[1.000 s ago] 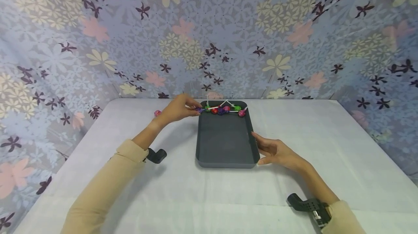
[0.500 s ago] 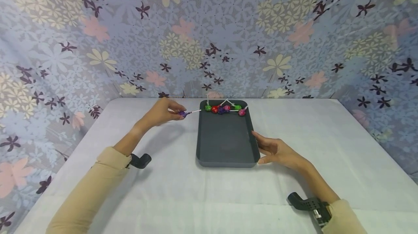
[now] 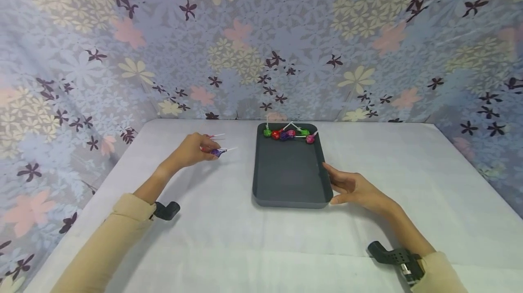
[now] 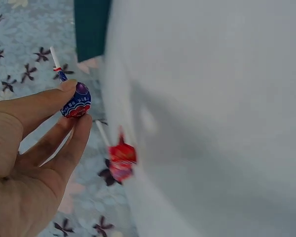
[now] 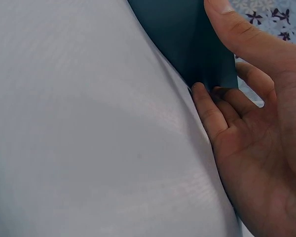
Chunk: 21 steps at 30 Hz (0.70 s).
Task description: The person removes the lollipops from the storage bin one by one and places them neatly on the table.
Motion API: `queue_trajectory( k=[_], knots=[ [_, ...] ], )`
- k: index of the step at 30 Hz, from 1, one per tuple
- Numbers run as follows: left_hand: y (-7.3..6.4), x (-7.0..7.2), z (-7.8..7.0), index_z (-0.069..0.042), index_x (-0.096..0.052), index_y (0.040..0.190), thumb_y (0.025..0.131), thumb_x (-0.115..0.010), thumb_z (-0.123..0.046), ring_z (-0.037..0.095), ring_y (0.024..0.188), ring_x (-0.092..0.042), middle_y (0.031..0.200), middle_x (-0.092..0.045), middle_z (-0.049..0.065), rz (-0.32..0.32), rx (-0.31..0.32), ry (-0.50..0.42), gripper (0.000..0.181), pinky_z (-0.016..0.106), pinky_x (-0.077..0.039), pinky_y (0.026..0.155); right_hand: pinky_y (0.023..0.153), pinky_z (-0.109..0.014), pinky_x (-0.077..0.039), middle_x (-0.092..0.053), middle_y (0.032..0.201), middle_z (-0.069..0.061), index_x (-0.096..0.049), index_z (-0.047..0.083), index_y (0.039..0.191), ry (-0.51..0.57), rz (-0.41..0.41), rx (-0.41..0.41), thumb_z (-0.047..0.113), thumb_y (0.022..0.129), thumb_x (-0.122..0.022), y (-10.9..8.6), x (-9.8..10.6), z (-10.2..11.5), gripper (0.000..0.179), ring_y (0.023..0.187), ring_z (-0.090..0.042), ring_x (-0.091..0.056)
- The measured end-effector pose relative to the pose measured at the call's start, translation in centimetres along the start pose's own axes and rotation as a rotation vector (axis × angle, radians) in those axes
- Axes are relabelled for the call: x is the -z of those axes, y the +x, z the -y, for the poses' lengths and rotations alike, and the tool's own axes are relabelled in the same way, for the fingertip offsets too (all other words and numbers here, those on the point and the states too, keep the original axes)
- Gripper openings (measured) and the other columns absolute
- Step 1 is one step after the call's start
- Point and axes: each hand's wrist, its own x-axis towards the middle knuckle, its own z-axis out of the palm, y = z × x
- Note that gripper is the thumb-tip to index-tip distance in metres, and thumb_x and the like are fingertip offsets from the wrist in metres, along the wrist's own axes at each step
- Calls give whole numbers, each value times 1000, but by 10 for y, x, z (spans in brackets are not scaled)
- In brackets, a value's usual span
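Between its thumb and fingertips, my left hand [image 3: 198, 148] pinches a purple-blue wrapped lollipop [image 4: 77, 101], its white stick pointing toward the tray. Just beyond that lies a red-pink lollipop [image 4: 122, 160] on the table, partly hidden by the hand in the head view. My right hand [image 3: 356, 188] rests its fingertips and thumb on the right side wall of the dark grey tray [image 3: 292, 203], near its front corner. A row of lollipops lies along the tray's far end, among them a green one [image 3: 267, 132] and a red one [image 3: 275, 135].
A white cloth covers the table [image 3: 204, 247]. Behind and to the left hangs a floral curtain [image 3: 261, 47]. A black wrist camera [image 3: 166, 211] sits on the left wrist, another camera [image 3: 394, 256] on the right.
My left hand has moved left and down with the purple-blue lollipop, away from the tray's far left corner. The right hand stays at the tray's side. The head view has shifted slightly.
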Motion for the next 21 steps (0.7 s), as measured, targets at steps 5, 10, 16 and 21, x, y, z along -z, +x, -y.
queue_trajectory(
  k=[5,10,16,21],
  knots=[
    [-9,-8,15,4,-73,108,80,-77,-3,34,96,-69,107,-72,20,-3,14,18,29,45,-56,86,105,-14,-38,-4,162,-20,-18,-1,154,-14,-4,5,0,84,-72,-3,3,0,89,146,-29,-18],
    [-16,-13,23,3,-73,108,81,-77,-4,33,96,-68,109,-71,21,12,57,41,29,43,-56,83,105,-14,-37,-2,162,-20,-18,-2,154,-12,-4,8,0,84,-72,-4,3,-1,88,146,-22,-19],
    [-20,-10,22,5,-72,107,81,-76,-2,35,96,-68,108,-71,23,22,50,58,27,45,-56,84,105,-14,-37,-2,162,-21,-17,-2,154,-7,-1,15,0,84,-72,-2,0,-3,88,146,-17,-21],
    [-21,-9,26,6,-72,107,81,-76,-2,36,95,-68,108,-70,24,13,55,70,27,45,-56,86,105,-14,-37,-4,162,-20,-17,-1,154,-6,3,19,0,84,-72,0,-2,-3,89,145,-14,-23]
  ],
)
